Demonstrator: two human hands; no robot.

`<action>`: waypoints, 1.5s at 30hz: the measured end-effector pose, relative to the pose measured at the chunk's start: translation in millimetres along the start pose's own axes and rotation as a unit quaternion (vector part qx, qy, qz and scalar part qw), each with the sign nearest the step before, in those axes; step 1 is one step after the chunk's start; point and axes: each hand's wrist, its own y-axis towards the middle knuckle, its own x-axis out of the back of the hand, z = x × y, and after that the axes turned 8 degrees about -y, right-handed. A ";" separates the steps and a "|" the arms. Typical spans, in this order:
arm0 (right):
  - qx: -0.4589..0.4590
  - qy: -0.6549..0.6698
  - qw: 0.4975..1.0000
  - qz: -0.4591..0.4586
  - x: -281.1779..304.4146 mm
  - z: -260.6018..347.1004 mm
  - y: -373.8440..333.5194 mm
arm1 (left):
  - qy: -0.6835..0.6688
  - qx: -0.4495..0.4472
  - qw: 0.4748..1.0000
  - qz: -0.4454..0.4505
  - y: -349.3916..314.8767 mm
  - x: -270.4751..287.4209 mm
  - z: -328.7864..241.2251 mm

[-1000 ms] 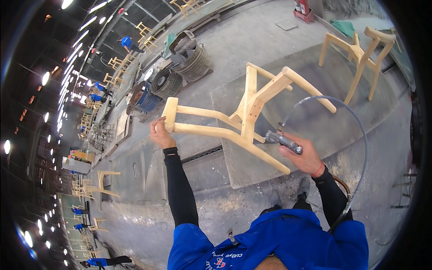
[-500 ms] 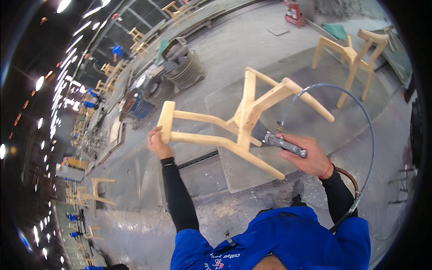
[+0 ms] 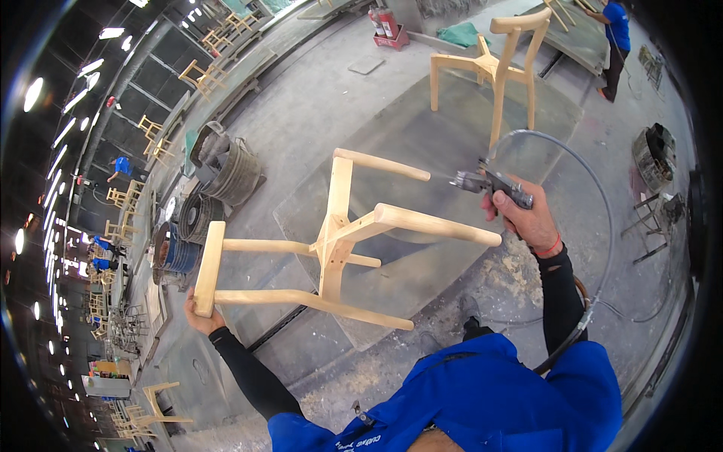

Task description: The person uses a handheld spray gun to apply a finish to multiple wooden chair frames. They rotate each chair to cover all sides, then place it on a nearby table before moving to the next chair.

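Note:
A pale wooden chair frame [image 3: 330, 248] without a seat is held tipped on its side in front of me. My left hand [image 3: 202, 316] grips the lower end of its backrest rail [image 3: 209, 264], at the left. Its legs point to the right. In my right hand [image 3: 531, 222] is a metal spray gun [image 3: 493, 184], the nozzle facing left close to the end of the upper leg. A faint haze shows by the nozzle. From the gun a grey air hose [image 3: 606, 196] loops over to the right and back down along my right forearm.
Another wooden chair frame [image 3: 497, 68] stands upright beyond the grey floor panel [image 3: 444, 271]. Metal drums [image 3: 233, 181] and a blue barrel [image 3: 178, 252] stand left. Red fire extinguishers [image 3: 385, 22] are at the back, a blue-shirted person [image 3: 616, 30] at upper right, and a bucket [image 3: 654, 160] far right.
My left hand has moved left and down with the chair frame. The spray gun has risen from beside the frame's middle to the upper leg's end. My view has turned right.

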 end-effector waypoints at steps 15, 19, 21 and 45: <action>-0.054 -0.285 0.953 -0.084 41.1 -130.8 26.4 | -0.019 0.053 0.998 0.018 22.1 -34.4 7.7; -0.097 -0.121 0.988 -0.024 39.1 -90.7 13.5 | -0.023 0.044 0.998 0.035 24.1 -30.3 8.5; -0.074 -0.050 0.996 -0.015 32.5 -64.5 4.8 | -0.043 0.058 0.995 0.071 24.9 -26.5 9.5; -0.029 -0.002 0.989 0.142 56.1 44.1 8.4 | -0.069 0.051 0.995 0.041 21.0 -13.3 33.8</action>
